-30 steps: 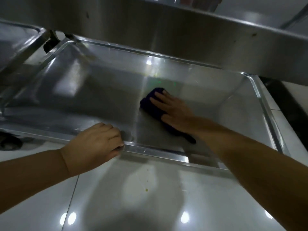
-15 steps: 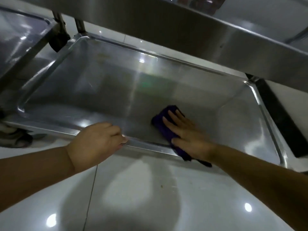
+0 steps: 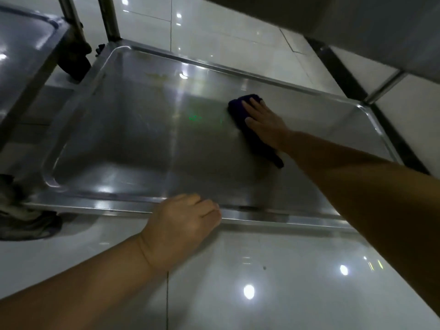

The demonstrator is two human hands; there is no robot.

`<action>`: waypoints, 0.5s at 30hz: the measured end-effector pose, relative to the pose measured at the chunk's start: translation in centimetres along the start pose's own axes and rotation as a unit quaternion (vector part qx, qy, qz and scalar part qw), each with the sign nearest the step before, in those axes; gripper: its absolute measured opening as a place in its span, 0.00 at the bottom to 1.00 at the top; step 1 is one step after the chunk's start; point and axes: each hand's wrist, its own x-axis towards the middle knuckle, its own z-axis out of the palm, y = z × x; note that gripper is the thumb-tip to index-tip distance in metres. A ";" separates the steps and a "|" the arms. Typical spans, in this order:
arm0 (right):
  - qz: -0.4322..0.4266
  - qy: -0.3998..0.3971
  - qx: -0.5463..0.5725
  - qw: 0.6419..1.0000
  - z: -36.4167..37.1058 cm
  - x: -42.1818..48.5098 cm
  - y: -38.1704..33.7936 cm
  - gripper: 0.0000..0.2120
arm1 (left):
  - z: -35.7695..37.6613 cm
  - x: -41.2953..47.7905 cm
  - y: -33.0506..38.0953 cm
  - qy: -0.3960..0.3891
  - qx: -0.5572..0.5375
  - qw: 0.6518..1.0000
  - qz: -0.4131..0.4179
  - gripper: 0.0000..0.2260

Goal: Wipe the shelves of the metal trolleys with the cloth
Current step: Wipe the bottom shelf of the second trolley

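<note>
- The right hand (image 3: 264, 122) lay flat with its fingers straight and close together, pressing the dark blue cloth (image 3: 239, 108) onto the lower shelf (image 3: 142, 144) of the trolley. The cloth showed past the fingertips and trailed back under the wrist.
- The left hand (image 3: 183, 225) had its fingers curled over the shelf's near rim, well back from the wiping hand. It was probably steadying the trolley.
- The job looked midway on this shelf, but the glare on the metal hid which parts were already clean.
- A yellowish smear (image 3: 157, 77) lay well to the left of the cloth, by the far rim. It seemed not yet wiped.
- A second trolley (image 3: 21, 44) stood beyond the left hand's side, with another shelf (image 3: 369, 17) overhead. Nothing showed whether either had been wiped, so they likely remained.
</note>
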 end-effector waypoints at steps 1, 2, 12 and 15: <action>0.001 -0.013 -0.037 0.999 -0.2 0.4 0.1 0.20 | 0.0 0.0 -0.1 0.005 -0.003 1.000 0.002 0.06; 0.003 -0.022 -0.061 0.998 -0.2 0.6 0.0 0.20 | 0.0 0.0 -0.2 0.008 -0.005 1.000 -0.001 0.07; -0.113 -0.037 0.135 0.984 1.7 -17.5 -7.8 0.27 | -0.5 0.1 -0.5 -0.023 -0.036 0.999 0.001 0.12; -0.144 -0.052 0.173 0.973 1.3 -17.9 -7.9 0.24 | -3.0 -1.3 -2.6 -0.072 -0.035 0.997 0.022 0.05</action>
